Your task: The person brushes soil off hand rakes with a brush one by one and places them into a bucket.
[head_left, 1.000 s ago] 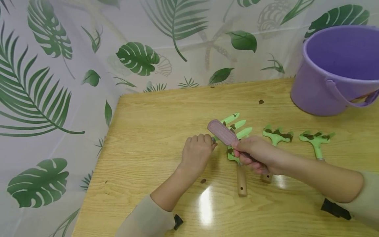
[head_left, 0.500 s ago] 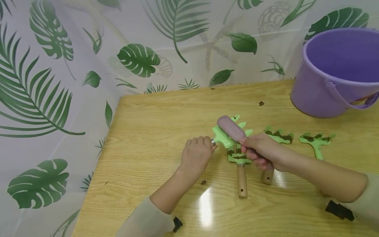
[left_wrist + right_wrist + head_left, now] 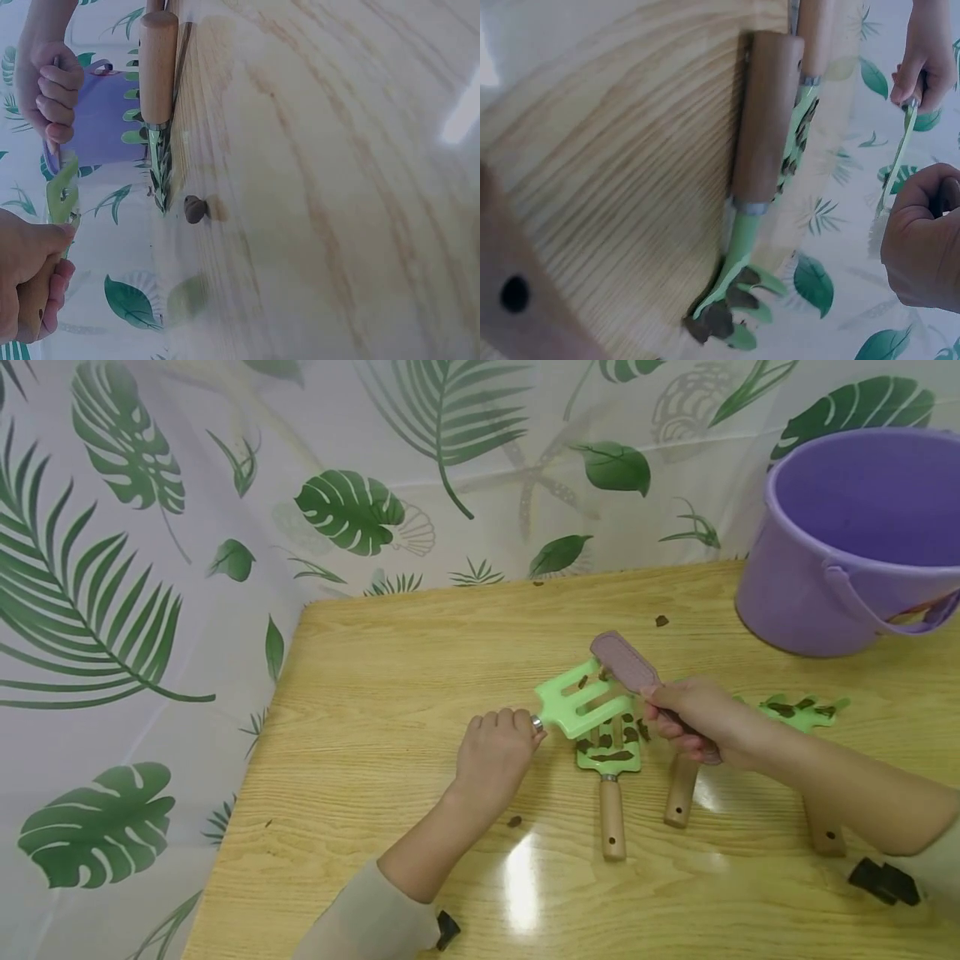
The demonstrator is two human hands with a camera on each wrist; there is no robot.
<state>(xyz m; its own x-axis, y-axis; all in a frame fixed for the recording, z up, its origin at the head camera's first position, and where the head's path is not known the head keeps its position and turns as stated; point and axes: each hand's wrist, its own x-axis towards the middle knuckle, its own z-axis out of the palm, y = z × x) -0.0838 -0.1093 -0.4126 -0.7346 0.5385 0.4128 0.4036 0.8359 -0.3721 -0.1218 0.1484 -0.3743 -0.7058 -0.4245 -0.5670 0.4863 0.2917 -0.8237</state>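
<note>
My left hand (image 3: pixel 497 752) grips the wooden handle of a green garden fork (image 3: pixel 558 706), its tines pointing right with bits of soil on them. My right hand (image 3: pixel 697 722) holds a brush with a dull purple back (image 3: pixel 624 660), its head over the fork's tine tips. Pale bristles (image 3: pixel 877 232) show under the brush in the right wrist view. Below the held fork lies another green garden fork (image 3: pixel 612 818), soil on its head. To the right a hand rake (image 3: pixel 769 120) with soil-caked prongs rests on the table, its head hidden behind my right hand in the head view.
Another green hand rake (image 3: pixel 802 718) lies farther right, partly covered by my right forearm. A purple bucket (image 3: pixel 802 585) stands at the back right. Small soil crumbs (image 3: pixel 662 621) dot the wooden table (image 3: pixel 360 693), and a leaf-patterned sheet (image 3: pixel 480 460) hangs behind it.
The brush has moved rightward along the fork, from near its neck to the tine tips, uncovering the fork's head. My left hand keeps its grip on the fork in nearly the same place.
</note>
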